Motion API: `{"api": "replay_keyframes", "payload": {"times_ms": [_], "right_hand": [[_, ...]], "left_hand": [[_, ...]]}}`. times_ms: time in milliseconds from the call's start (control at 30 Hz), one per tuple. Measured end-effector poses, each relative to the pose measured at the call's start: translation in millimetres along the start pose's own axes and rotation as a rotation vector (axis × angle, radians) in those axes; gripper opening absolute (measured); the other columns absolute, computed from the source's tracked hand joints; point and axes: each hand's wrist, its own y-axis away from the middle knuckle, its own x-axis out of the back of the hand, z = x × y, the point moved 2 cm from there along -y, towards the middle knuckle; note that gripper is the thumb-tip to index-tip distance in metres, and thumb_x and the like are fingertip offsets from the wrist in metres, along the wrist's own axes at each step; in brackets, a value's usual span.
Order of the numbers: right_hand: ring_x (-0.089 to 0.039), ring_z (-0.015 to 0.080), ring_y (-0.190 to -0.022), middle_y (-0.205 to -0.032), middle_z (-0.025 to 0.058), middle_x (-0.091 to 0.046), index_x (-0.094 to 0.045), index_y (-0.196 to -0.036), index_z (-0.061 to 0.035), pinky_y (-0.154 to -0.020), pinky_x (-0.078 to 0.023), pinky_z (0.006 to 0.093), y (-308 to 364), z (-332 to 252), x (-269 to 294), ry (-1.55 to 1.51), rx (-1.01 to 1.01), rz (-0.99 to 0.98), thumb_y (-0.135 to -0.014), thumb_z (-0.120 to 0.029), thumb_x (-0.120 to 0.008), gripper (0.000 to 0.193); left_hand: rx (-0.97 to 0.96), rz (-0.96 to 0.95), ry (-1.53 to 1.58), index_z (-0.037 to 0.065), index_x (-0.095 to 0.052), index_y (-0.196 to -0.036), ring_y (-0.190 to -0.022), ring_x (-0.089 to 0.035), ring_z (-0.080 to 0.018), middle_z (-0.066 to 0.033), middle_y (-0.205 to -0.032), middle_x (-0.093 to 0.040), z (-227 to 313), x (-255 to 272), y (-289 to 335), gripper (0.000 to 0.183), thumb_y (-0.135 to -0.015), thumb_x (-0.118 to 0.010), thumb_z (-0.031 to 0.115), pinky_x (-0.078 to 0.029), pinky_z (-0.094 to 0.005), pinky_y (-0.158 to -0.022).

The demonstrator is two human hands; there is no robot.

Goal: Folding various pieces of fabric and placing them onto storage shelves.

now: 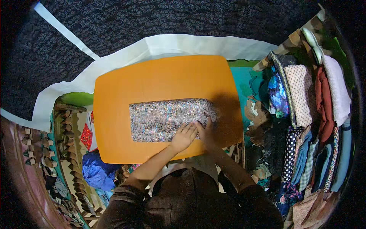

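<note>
A folded cloth (164, 118) with a dense, multicoloured scribble pattern on grey lies as a long rectangle on the orange table (160, 80). My left hand (183, 136) rests flat on its lower edge, fingers stretched up and to the right. Just beside it my right hand (206, 133) touches the cloth's lower right part, fingers apart and pointing away from me. The two hands nearly meet at the fingertips. A dark shadow falls over the cloth's right end, so its edge there is hard to make out.
Folded garments in several colours and patterns (301, 95) are stacked along the right side. Blue cloth (97, 170) and a red printed piece (87, 135) lie left of the table. White fabric edging (171, 44) runs behind it, before a dark patterned surface (152, 17).
</note>
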Motion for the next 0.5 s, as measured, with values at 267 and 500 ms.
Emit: {"api": "replay_keyframes", "payload": {"times_ms": [267, 500], "right_hand": [[-0.051, 0.0128, -0.056, -0.064, 0.0008, -0.055, -0.057, -0.079, -0.0127, -0.049, -0.041, 0.0285, -7, -53, 0, -0.835, -0.657, -0.712, -0.079, -0.022, -0.063, 0.011], [-0.055, 0.0135, -0.071, -0.078, 0.0020, -0.058, -0.057, -0.090, -0.0079, -0.062, -0.046, 0.0283, -17, -25, 12, -0.602, -0.576, -0.805, -0.081, -0.016, -0.061, 0.013]], "left_hand": [[-0.025, 0.147, -0.039, 0.010, -0.052, -0.114, -0.113, -0.046, -0.0241, -0.0074, -0.121, -0.050, 0, 43, 5, 0.039, -0.076, -0.049, 0.018, -0.035, -0.0388, -0.097], [0.161, -0.123, 0.144, 0.009, -0.046, -0.124, -0.114, -0.043, -0.0260, -0.0104, -0.126, -0.045, 23, 41, 18, 0.057, -0.074, -0.057, 0.034, -0.028, -0.0476, -0.099]]}}
